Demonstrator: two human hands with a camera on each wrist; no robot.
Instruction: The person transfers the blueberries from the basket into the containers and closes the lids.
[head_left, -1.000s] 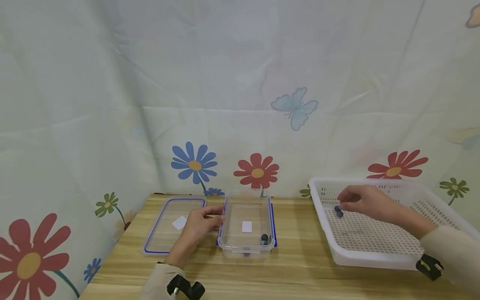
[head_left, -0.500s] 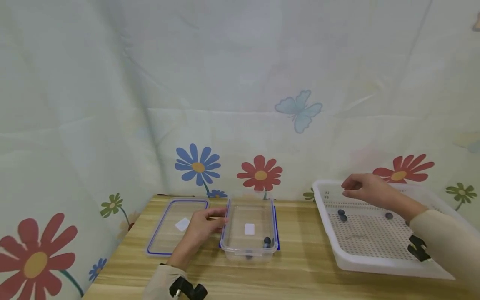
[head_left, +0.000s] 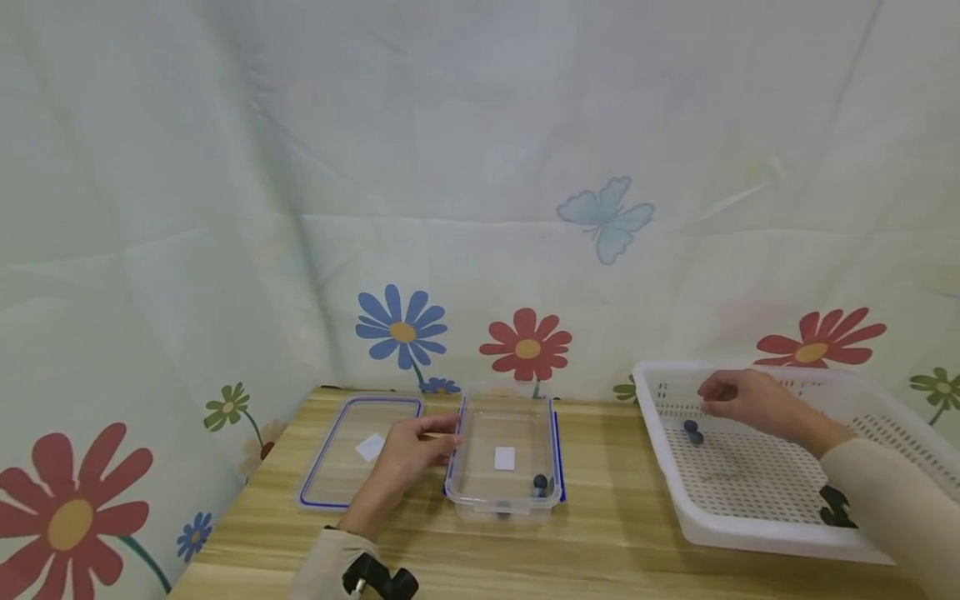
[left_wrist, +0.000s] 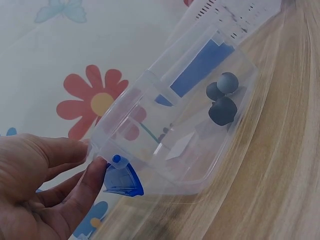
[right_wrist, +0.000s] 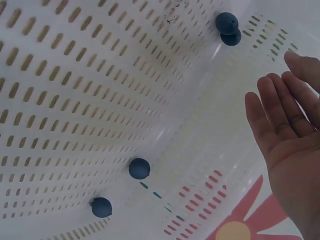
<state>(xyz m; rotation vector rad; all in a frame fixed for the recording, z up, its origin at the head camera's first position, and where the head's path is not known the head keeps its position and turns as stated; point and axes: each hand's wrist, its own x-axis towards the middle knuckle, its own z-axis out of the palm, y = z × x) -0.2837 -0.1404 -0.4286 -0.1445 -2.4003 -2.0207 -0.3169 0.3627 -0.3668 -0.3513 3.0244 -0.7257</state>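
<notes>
My left hand (head_left: 411,454) pinches the left rim of a clear plastic food container (left_wrist: 165,115) beside its blue latch (left_wrist: 123,181). Inside it, several blueberries (left_wrist: 223,110) lie together at one end. My right hand (head_left: 757,406) is over the white perforated basket (head_left: 738,546), fingers bent slightly and nothing between them and the thumb. Two blueberries (right_wrist: 228,25) touch each other in the basket's back left part, just off the fingertips. Two more blueberries (right_wrist: 139,168) lie apart on the basket floor, hidden behind the right hand and arm in the head view.
A clear lid (head_left: 341,433) with a blue seal and a white label lies on the wooden table (head_left: 600,500), left of the container. Bare wood separates container and basket. Behind the table hangs a flowered curtain (head_left: 450,167).
My right hand rose above the basket, then came down again toward the pair of blueberries. The left hand has stayed on the container's rim. The head view has shifted slightly.
</notes>
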